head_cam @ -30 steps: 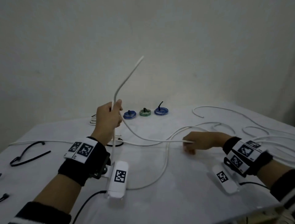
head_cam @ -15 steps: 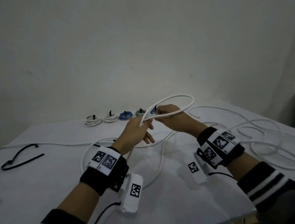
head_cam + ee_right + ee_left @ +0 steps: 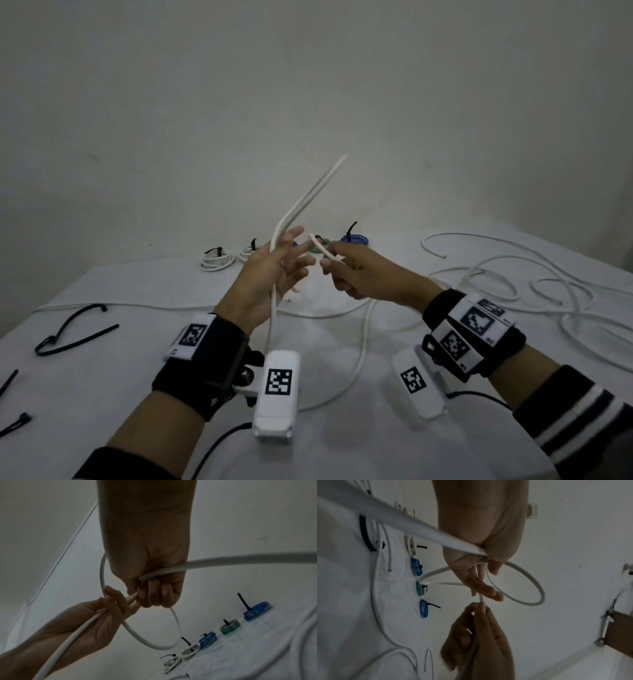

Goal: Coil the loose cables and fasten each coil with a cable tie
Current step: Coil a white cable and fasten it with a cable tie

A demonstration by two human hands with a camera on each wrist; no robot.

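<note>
Left hand [image 3: 270,270]: I keep fingers loosely curled on the thin white round cable [image 3: 274,308], anchoring the coil.
Right hand [image 3: 356,270]: grip clamped on the cable, feeding another loop (first turn hanging).

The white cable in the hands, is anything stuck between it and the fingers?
No. The left hand and right hand both hold the white cable directly, bare skin on it, one loop formed in the air above the table. Nothing visible blocks another loop.

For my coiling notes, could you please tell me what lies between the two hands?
Only a short stretch of the white cable spans the gap between the left hand and right hand, clearest in the left wrist view.
</note>
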